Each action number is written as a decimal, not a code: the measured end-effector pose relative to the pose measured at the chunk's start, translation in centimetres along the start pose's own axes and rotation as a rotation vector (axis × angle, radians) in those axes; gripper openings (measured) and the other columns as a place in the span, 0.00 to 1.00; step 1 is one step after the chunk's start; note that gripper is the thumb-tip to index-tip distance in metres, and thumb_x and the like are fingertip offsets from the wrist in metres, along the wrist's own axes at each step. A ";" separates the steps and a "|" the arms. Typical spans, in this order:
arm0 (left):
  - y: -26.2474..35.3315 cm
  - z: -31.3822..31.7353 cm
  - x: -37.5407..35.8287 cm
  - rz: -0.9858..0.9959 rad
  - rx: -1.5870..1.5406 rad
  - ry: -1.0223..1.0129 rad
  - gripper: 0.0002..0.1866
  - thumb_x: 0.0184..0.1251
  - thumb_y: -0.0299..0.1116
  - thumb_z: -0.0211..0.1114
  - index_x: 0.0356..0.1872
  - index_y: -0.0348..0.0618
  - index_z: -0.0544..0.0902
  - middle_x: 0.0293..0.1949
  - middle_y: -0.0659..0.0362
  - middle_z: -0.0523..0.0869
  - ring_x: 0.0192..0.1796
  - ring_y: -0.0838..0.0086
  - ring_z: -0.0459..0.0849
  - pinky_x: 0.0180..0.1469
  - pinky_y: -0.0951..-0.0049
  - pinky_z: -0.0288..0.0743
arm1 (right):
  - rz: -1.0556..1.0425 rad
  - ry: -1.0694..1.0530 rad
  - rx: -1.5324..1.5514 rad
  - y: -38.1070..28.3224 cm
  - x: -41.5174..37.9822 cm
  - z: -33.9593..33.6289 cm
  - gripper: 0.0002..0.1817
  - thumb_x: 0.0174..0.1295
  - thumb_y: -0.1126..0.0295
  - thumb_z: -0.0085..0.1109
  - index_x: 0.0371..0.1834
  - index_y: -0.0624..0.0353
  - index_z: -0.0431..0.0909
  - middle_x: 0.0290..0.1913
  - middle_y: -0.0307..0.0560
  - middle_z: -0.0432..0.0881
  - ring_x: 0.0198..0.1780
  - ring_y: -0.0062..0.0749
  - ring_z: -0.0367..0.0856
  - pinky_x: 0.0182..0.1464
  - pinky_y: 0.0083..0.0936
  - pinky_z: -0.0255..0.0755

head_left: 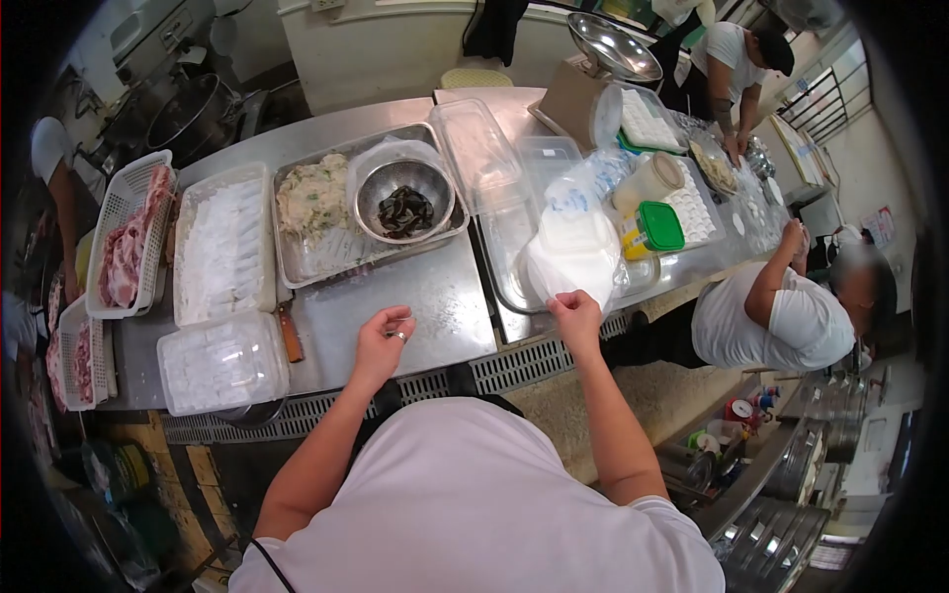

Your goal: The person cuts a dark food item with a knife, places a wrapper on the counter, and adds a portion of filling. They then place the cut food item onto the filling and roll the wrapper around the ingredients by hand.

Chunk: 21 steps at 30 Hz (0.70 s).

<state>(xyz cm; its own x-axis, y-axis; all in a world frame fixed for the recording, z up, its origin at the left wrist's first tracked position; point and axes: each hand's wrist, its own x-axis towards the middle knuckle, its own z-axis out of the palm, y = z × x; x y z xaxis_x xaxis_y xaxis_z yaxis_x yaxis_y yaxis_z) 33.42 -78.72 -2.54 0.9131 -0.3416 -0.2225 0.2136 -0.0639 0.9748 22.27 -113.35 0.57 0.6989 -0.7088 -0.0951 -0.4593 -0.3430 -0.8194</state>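
My left hand hovers over the bare steel near the counter's front edge. A ring is on one finger; the fingers are loosely bent and slightly apart, with nothing visible between them. My right hand pinches the near edge of a clear plastic bag that holds a stack of white, round, flat sheets. The bag lies partly over a metal tray. Left of it, a metal bowl with dark, wet pieces sits in a larger tray, beside a pale chopped mixture.
White baskets of raw meat, tubs of white pieces and a knife are on the left. A green-lidded container and a scale stand right. One co-worker is close at my right; another works farther back.
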 end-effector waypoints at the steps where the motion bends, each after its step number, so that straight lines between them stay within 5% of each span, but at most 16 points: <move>1: 0.0 0.0 0.0 0.003 0.011 -0.002 0.16 0.73 0.30 0.71 0.57 0.34 0.85 0.50 0.56 0.90 0.50 0.76 0.86 0.53 0.72 0.81 | 0.049 -0.038 0.100 0.5 0.4 -0.1 0.08 0.61 0.74 0.72 0.37 0.68 0.85 0.32 0.43 0.87 0.35 0.26 0.83 0.42 0.24 0.76; 5: 0.2 1.1 0.4 0.012 0.064 -0.044 0.16 0.71 0.30 0.73 0.56 0.35 0.85 0.49 0.56 0.90 0.47 0.76 0.86 0.51 0.72 0.82 | 0.139 -0.052 0.341 1.4 1.2 0.1 0.07 0.62 0.74 0.72 0.36 0.68 0.85 0.32 0.39 0.86 0.35 0.21 0.81 0.42 0.19 0.75; 13: 4.6 9.9 1.7 0.146 0.237 -0.334 0.19 0.68 0.29 0.75 0.58 0.39 0.86 0.44 0.59 0.90 0.40 0.79 0.84 0.46 0.74 0.80 | 0.080 -0.141 0.164 1.3 1.8 -1.0 0.08 0.60 0.73 0.74 0.33 0.67 0.85 0.28 0.40 0.85 0.30 0.20 0.79 0.35 0.21 0.74; 21: 6.1 18.0 3.5 0.349 0.555 -0.467 0.29 0.64 0.32 0.74 0.68 0.46 0.79 0.47 0.53 0.88 0.44 0.60 0.87 0.48 0.62 0.81 | 0.080 -0.307 0.221 0.7 2.6 -2.3 0.09 0.60 0.73 0.76 0.33 0.64 0.84 0.29 0.37 0.84 0.30 0.18 0.76 0.33 0.20 0.72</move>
<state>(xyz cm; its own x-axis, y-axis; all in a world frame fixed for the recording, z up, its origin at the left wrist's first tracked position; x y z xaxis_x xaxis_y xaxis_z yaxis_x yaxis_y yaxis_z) 31.70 -97.19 2.91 0.6300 -0.7766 0.0057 -0.3730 -0.2962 0.8793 22.47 -116.84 1.11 0.8128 -0.4990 -0.3005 -0.4126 -0.1291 -0.9017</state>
